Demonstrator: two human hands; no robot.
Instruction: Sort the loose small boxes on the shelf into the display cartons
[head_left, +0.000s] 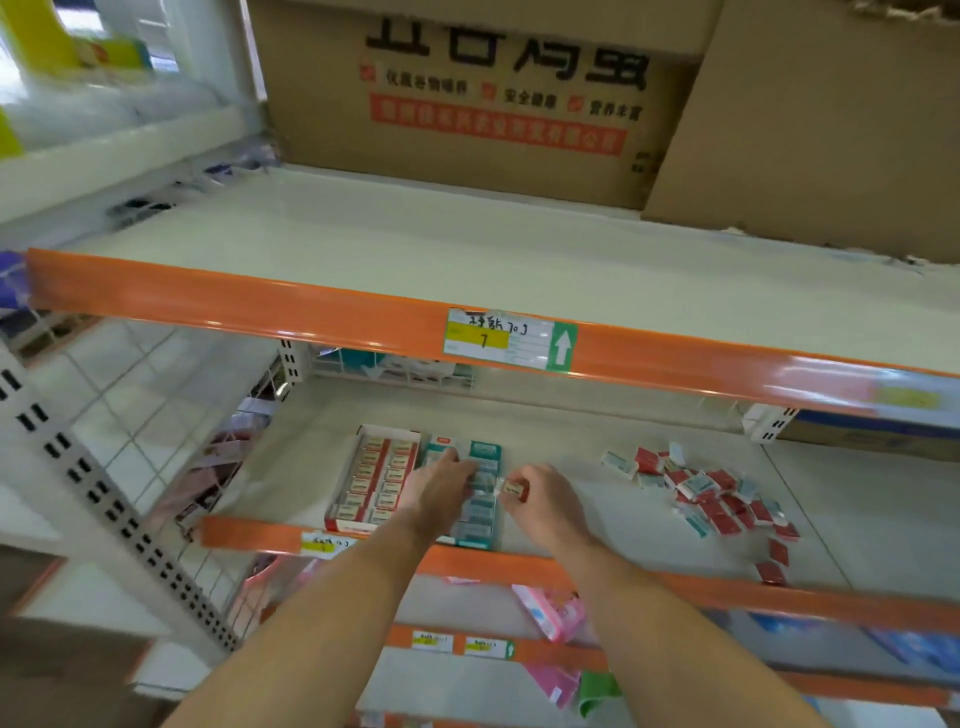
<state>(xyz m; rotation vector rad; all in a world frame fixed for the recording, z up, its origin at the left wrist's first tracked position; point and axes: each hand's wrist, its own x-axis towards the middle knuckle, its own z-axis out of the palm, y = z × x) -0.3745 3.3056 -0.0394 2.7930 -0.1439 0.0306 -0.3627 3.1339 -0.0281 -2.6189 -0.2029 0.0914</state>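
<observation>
Two display cartons are being kept side by side on the middle shelf (597, 467), touching along their long sides. The red carton (371, 480) on the left is being filled by two columns of small red-and-cream boxes; about seven rows can be counted, though the nearest ones are blurred. The teal carton (480, 499) just to its right is also being packed in two columns, its left column being mostly covered by the left hand (441, 480). That hand is being laid over the teal carton with fingers reaching forward and fairly straight; whether anything is being pinched under the fingertips cannot be told.

Just beside the teal carton's right edge, one small red box (516, 489) is being pinched between thumb and curled fingers of the right hand (545, 496), slightly above the shelf surface.

Further right, well apart from the cartons, a loose pile of small boxes (711, 493) is being left scattered on the shelf: red ones and pale teal ones mixed, roughly two dozen, an exact count being prevented by overlap and blur. Two more red boxes (774, 561) are being seen apart from the pile, nearer the orange shelf edge
</observation>
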